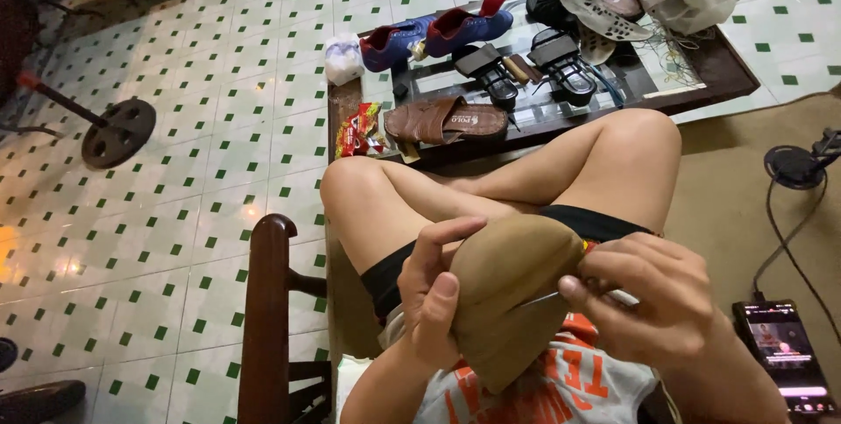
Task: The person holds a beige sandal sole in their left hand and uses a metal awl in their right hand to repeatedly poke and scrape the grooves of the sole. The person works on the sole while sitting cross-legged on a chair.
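Seated cross-legged, a person clamps the left hand [435,297] around a tan shoe sole [508,288] in the lap, while the right hand [644,293] pinches a thin metal needle [547,298] against it; sandals crowd the low surface [727,69] beyond.

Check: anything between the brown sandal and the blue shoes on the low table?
Head view: only bare glass tabletop between the brown sandal and the blue shoes.

In my left hand [434,301], a matt tan leather-like shoe sole [508,288]; right hand [648,297] pinches a thin shiny metal needle [541,300]. Beyond: glossy floor tiles [219,126], polished dark wooden chair arm [265,319]
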